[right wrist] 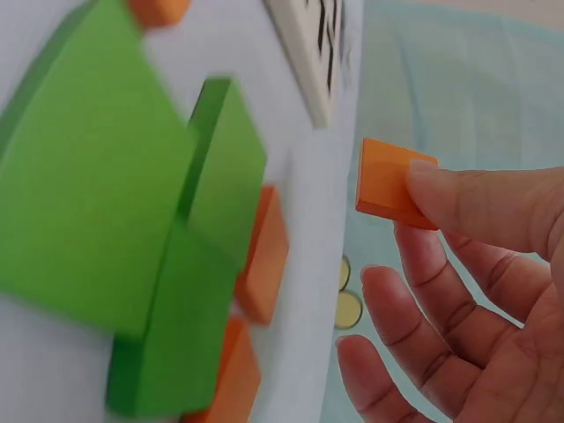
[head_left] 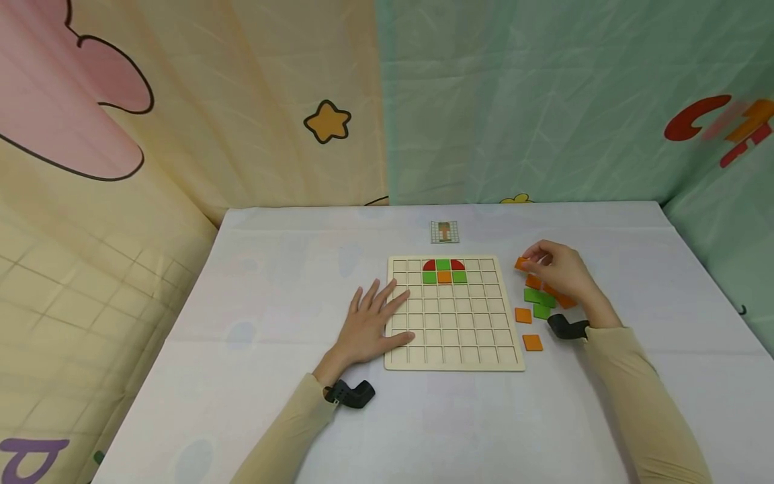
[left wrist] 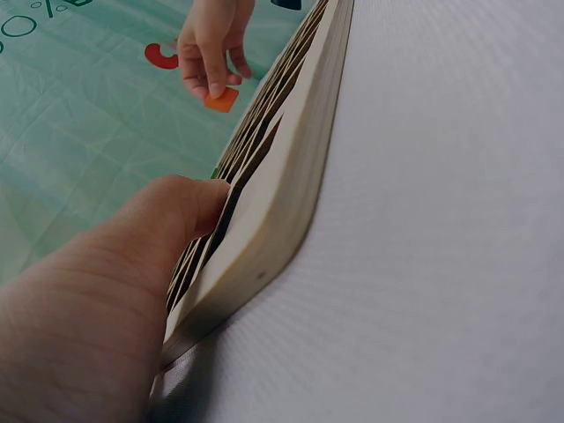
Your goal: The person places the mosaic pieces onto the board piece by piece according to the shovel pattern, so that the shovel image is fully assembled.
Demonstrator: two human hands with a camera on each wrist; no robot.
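Between thumb and fingers my right hand point(head_left: 561, 270) pinches an orange square tile point(right wrist: 384, 181), held up off the table beside the board's upper right corner. Below that hand lies a loose pile of green tiles point(head_left: 540, 298) and orange tiles point(head_left: 533, 281). My left hand point(head_left: 365, 327) rests with spread fingers over the left edge of the pale wooden grid board point(head_left: 453, 329). In the left wrist view its thumb point(left wrist: 198, 207) touches the board's top. Near the board's top edge sit red rounded pieces point(head_left: 457, 265), green squares point(head_left: 459, 277) and one orange square point(head_left: 444, 277).
A small card point(head_left: 444, 232) with a gridded picture lies behind the board. Two single orange tiles point(head_left: 523, 315) lie close to the board's right edge. A white cloth covers the table point(head_left: 272, 282), and printed curtains point(head_left: 544, 101) hang behind it.
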